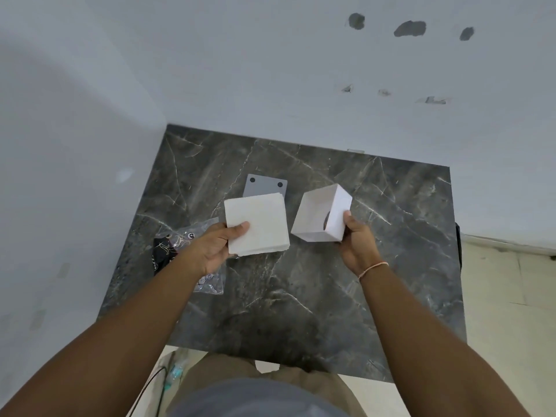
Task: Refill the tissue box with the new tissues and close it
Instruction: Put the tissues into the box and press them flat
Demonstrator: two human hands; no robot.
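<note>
My left hand holds a square stack of white tissues by its near left corner, above the dark marble table. My right hand grips a white cube-shaped tissue box at its right side, tilted so its open side faces up and left. A dark round hole shows inside the box. Stack and box hang side by side, a small gap apart. A grey square lid with two dark dots lies flat on the table behind the tissues, partly hidden by them.
A crumpled clear plastic wrapper with a black printed part lies on the table at the left, under my left wrist. White walls close the left and back sides. Pale floor tiles lie to the right of the table.
</note>
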